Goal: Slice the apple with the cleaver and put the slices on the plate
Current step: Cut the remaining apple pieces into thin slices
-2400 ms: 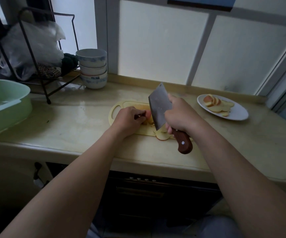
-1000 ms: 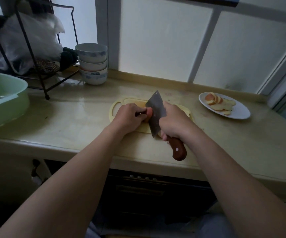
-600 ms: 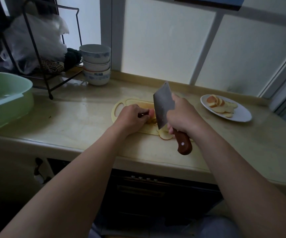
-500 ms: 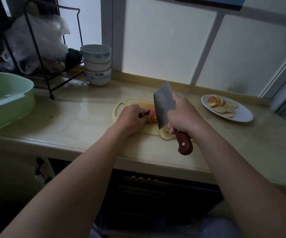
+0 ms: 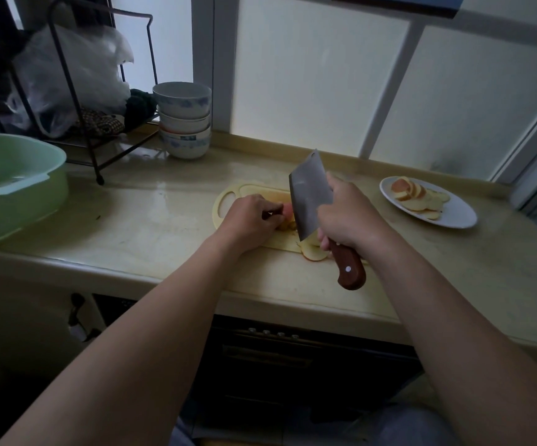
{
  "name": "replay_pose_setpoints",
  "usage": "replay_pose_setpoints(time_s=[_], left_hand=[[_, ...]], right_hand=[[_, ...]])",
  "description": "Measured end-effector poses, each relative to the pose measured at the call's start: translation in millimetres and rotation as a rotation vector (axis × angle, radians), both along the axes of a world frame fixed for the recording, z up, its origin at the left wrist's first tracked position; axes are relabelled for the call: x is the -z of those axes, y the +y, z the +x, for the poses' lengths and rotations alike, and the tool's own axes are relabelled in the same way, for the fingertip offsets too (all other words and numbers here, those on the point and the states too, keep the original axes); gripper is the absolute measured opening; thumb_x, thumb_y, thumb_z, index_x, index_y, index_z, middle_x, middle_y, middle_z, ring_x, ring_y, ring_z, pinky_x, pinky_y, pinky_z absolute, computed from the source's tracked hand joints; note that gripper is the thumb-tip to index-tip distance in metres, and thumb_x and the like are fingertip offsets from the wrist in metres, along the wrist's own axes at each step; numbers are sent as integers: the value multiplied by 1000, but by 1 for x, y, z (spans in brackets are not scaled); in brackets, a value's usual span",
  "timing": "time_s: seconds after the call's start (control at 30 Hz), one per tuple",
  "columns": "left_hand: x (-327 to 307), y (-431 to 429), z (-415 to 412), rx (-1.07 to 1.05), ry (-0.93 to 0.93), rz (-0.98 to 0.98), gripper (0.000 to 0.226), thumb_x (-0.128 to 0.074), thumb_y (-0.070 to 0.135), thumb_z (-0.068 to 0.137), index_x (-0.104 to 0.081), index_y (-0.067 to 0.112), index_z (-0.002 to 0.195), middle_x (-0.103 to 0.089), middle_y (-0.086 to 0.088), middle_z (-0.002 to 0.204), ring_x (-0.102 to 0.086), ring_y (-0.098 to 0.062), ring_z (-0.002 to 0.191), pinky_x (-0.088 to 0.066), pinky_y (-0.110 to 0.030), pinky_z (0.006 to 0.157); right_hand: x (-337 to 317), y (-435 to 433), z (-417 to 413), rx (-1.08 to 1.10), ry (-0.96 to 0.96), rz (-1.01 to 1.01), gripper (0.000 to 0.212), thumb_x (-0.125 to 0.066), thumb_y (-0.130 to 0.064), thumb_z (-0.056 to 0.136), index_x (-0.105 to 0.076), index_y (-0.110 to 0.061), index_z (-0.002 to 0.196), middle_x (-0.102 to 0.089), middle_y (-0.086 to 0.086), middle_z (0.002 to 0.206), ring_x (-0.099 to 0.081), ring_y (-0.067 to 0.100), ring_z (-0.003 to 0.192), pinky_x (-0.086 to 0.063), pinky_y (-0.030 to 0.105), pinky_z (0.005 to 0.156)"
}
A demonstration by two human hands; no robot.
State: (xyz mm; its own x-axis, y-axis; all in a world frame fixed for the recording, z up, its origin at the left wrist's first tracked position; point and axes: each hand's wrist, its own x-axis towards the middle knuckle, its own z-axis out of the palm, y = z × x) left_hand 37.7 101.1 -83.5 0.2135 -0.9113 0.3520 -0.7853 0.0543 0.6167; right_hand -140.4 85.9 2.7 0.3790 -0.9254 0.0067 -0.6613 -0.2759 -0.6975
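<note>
Far left, we have the green basin, its contents hard to make out. Next comes the stack of bowls by the window, and we cannot see inside the top one. Centre now: our left hand curls over the apple on the cutting board. The cleaver hangs tilted just right of it, our right hand wrapped round its wooden handle. Loose slices lie at the board's near edge. Far right, the white plate holds a fanned pile of apple slices
</note>
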Motion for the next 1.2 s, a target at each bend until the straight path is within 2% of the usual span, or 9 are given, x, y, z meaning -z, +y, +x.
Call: replay_pose_setpoints(time_s=[0.07,0.17,0.27,0.4,0.57,0.73,0.93,1.03,1.2], left_hand=[[0,0,0,2,2,1,28,-64,27,97,-72,23,123,-65,-3,99,-57,-20,88,-41,-29,73],[0,0,0,5,-5,7,29,-63,27,97,-72,24,124,-64,-2,98,-55,-18,87,-39,-28,72],[-1,0,0,4,-5,15,29,-63,28,98,-71,24,126,-65,-2,101,-56,-19,90,-45,-31,76],[-1,-2,1,-5,-4,27,30,-63,29,97,-71,26,126,-66,-1,103,-58,-20,94,-49,-34,83],[0,-2,1,-3,12,35,30,-64,27,98,-70,27,127,-65,1,104,-58,-20,95,-49,-34,85],[1,-3,1,-18,17,16,27,-63,26,98,-72,27,124,-65,1,102,-55,-17,93,-43,-29,80],[2,-5,1,-27,43,4,27,-65,28,97,-73,29,122,-66,3,100,-57,-17,94,-43,-27,80],[1,-4,0,-30,40,-1,26,-65,31,97,-72,31,122,-66,4,98,-57,-16,92,-45,-29,80],[2,-3,-1,-10,52,-32,26,-66,32,96,-73,29,121,-62,9,89,-56,-14,86,-36,-18,66]], right_hand=[[1,1,1,-3,10,0,93,-39,4,86,-11,-30,168,-63,20,135,-70,15,48,-54,26,49],[1,3,1,-6,27,3,91,-38,4,88,-11,-30,167,-70,20,112,-69,15,48,-56,30,53],[-3,9,0,-16,52,10,88,-37,4,89,-11,-30,167,-71,18,101,-69,15,48,-58,31,54],[-7,20,-5,-27,103,30,92,-38,6,91,-3,-32,167,-71,21,110,-67,12,44,-56,29,51],[-8,30,-10,-33,131,31,93,-40,5,92,0,-34,167,-71,19,111,-64,10,41,-53,28,49],[-8,28,0,-48,154,11,92,-42,7,93,-2,-30,167,-65,22,130,-64,9,42,-52,27,47],[-9,25,6,-49,189,7,91,-43,5,95,-1,-30,167,-64,22,134,-63,9,42,-51,26,45],[-9,23,10,-57,219,1,89,-44,2,97,-1,-29,168,-66,21,129,-65,11,48,-50,25,43],[1,14,28,-77,262,22,76,-45,-3,101,-10,-24,166,-67,16,106,-66,16,52,-51,27,44]])
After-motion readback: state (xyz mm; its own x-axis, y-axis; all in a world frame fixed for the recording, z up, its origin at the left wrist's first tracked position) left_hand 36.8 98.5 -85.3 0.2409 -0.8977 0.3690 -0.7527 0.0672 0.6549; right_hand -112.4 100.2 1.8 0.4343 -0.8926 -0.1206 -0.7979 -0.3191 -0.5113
